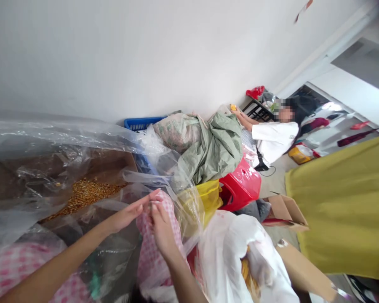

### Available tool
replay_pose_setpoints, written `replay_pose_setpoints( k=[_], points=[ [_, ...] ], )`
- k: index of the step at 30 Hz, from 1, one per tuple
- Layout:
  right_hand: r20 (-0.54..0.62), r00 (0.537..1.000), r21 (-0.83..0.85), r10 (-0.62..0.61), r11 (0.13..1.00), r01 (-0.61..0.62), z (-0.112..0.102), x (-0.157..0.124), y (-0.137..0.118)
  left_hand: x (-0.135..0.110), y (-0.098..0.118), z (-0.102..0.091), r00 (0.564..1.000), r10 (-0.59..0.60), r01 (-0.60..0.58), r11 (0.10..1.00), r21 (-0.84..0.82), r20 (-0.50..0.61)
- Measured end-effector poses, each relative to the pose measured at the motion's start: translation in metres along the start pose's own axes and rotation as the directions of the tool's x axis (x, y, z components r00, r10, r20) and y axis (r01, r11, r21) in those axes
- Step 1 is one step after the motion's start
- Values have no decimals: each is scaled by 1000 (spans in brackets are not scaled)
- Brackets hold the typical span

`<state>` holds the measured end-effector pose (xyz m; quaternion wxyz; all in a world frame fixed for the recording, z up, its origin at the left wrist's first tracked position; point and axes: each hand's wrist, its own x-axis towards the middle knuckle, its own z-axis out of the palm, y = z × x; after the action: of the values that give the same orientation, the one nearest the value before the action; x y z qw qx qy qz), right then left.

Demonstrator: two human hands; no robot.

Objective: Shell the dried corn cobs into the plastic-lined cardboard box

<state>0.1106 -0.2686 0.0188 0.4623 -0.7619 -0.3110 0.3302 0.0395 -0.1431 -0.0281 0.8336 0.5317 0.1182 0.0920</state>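
My left hand (133, 214) reaches in from the lower left, its fingers stretched out flat toward my right hand. Beside it my right hand (160, 225) has its fingers curled together. Some small greyish thing shows between the two hands, too small to name. Pink and white checked cloth (145, 261) lies right under both hands. To the left, small golden-brown pieces (88, 192) are heaped in a cardboard box (113, 162) lined with clear plastic sheeting (60, 134).
A blue basket (143, 123), a green sack (219, 143), a red plastic stool (244, 183) and a white bag (221, 244) stand close by. Farther off sits a person in a white shirt (273, 139) holding something yellow. A yellow curtain (341, 206) hangs at the right.
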Motion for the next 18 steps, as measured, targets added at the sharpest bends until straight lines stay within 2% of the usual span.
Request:
replay_pose_setpoints(
  k=[2,3,4,6,8,9,10,11,12,13,14,15,16,18],
  points=[
    [0,996,75,93,993,-93,37,19,-4,5,-2,6,987,-123,113,988,-103,-106],
    [53,990,93,130,987,-135,42,24,-7,8,0,4,968,-178,147,974,-174,-177],
    [115,987,100,114,987,-126,37,23,-11,11,3,0,946,-215,150,953,-262,-241],
    [155,987,55,-44,998,36,-1,8,-18,15,12,-14,910,-233,57,890,-452,-344],
    [133,982,14,-133,991,132,-65,-20,-20,17,21,-32,870,-246,-12,855,-518,-427],
    [64,987,4,-146,989,146,-102,-37,-17,16,24,-41,852,-221,-60,859,-508,-475],
    [-107,987,16,-117,993,119,-139,-54,-9,15,27,-49,835,-199,-104,859,-501,-514],
    [-368,928,27,-50,998,65,-172,-70,3,13,28,-57,813,-166,-155,862,-482,-558],
    [-579,815,33,27,999,-9,-201,-85,18,11,28,-63,795,-142,-189,866,-464,-590],
    [-703,705,33,92,995,-97,-223,-99,37,9,26,-68,783,-125,-208,871,-445,-610],
    [-762,630,28,148,980,-196,-238,-110,57,8,24,-72,775,-114,-215,877,-430,-621],
    [-755,625,34,199,964,-265,-245,-119,77,7,22,-74,771,-113,-212,882,-421,-626],
    [-750,629,38,206,962,-271,-246,-126,96,6,19,-76,770,-115,-205,887,-414,-628],
    [-747,638,101,185,981,-166,-231,-131,123,5,13,-79,771,-120,-189,894,-405,-625]
  ],
)
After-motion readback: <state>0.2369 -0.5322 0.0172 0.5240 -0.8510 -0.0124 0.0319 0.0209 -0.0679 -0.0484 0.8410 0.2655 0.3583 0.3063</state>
